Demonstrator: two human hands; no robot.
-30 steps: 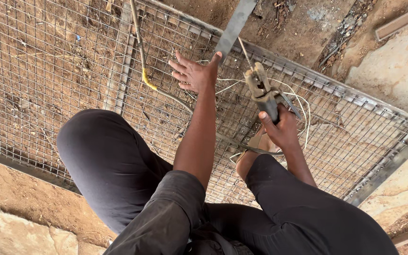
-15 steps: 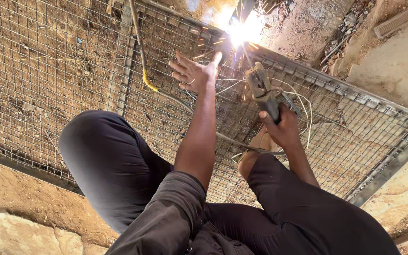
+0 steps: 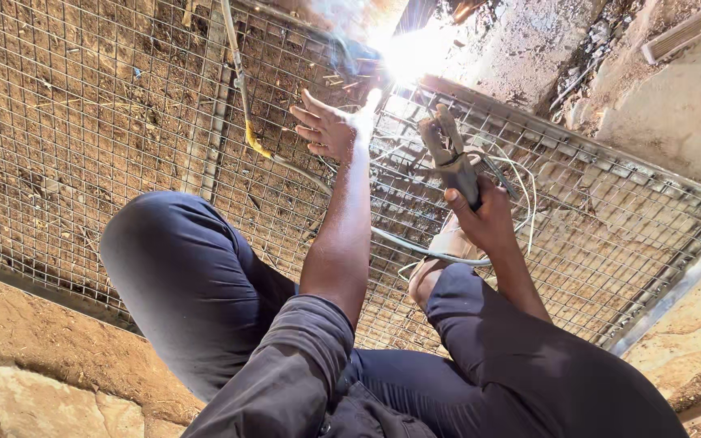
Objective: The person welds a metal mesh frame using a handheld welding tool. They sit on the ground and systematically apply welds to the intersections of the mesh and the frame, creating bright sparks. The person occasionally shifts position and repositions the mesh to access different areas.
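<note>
Welding is the step in hand, as the head view shows it: the right hand [image 3: 484, 215] is clenched round the grip of an electrode holder [image 3: 452, 158], whose tip points far and a little left toward a white-hot arc [image 3: 403, 53] at the far edge of a wire mesh panel [image 3: 83, 122] lying flat on the dirt floor [image 3: 66, 349]. The left hand [image 3: 330, 130] holds nothing; its fingers are spread and raised between the glare and the face, close above the mesh, and whether it touches the wire I cannot tell. The next move seems to call for a steady rod tip kept on the seam where mesh meets the frame bar [image 3: 675, 276], with the shielding hand kept well out of the sparks. The mesh is thin steel wire in small squares, dull grey and dusty; the frame is flat, angled metal, paler along the right side. A pale cable [image 3: 415, 247] loops over the mesh near the person's foot, and a thin yellow-tipped rod [image 3: 241, 89] lies to the left. The person squats on the panel in dark, smooth trousers [image 3: 196, 284].
</note>
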